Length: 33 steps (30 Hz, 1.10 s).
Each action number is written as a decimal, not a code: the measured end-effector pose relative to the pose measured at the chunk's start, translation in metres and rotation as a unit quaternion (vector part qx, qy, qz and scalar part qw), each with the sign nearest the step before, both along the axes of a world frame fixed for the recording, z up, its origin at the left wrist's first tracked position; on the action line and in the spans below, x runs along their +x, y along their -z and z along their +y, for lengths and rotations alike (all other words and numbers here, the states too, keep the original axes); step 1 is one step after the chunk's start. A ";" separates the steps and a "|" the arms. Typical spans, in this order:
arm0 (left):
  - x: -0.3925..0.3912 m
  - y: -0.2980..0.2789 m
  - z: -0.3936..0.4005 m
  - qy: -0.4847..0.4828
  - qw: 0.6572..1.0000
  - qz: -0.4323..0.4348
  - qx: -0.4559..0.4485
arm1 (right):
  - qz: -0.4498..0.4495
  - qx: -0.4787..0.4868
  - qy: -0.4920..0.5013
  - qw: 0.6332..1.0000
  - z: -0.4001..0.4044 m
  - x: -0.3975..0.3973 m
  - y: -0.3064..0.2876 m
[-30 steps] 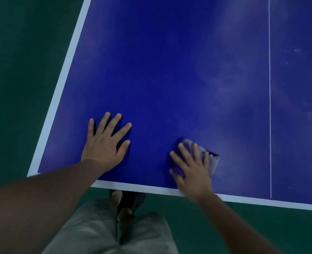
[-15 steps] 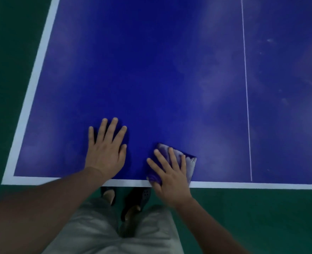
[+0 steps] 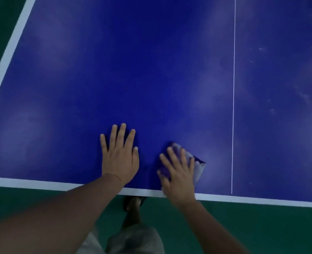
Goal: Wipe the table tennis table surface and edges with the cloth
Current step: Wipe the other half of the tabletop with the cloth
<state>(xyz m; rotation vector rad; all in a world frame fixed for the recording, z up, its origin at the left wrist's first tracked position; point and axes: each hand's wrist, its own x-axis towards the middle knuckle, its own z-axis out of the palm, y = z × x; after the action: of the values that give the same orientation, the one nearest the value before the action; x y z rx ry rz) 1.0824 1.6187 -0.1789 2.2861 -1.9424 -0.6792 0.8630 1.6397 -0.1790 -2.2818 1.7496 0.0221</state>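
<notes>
The blue table tennis table point(image 3: 151, 70) fills most of the view, with white edge lines along its near and left sides. My right hand point(image 3: 179, 173) lies flat with fingers spread on a pale purple cloth point(image 3: 197, 165), pressing it to the surface just inside the near edge. The cloth shows only beyond my fingers and at the right of my hand. My left hand point(image 3: 119, 154) rests flat on the bare table beside it, fingers apart, holding nothing.
A thin white centre line point(image 3: 233, 88) runs away from me to the right of the cloth. Pale dusty smears point(image 3: 302, 94) mark the right part of the table. Green floor point(image 3: 261, 228) lies below the near edge, with my foot point(image 3: 133, 204) and grey shorts point(image 3: 133, 241).
My right hand has stayed on the cloth near the near edge, sliding left towards my left hand and a little back towards the edge. My view has shifted over the table.
</notes>
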 end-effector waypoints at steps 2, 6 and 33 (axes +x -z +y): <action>-0.006 0.003 -0.001 -0.014 1.000 -0.021 0.004 | -0.030 0.019 0.133 0.990 -0.032 -0.008 0.000; -0.010 0.008 0.001 -0.025 0.998 -0.052 -0.009 | -0.064 0.011 0.173 0.983 -0.114 0.023 0.002; -0.039 -0.002 0.010 0.015 0.998 -0.038 -0.056 | -0.015 0.006 -0.219 0.976 -0.024 -0.064 -0.005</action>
<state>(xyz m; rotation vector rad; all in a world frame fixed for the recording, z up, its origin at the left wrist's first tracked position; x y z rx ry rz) 1.0429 1.6289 -0.1771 2.2532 -1.9954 -0.4792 0.7992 1.6161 -0.1737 -2.5941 1.1944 0.0813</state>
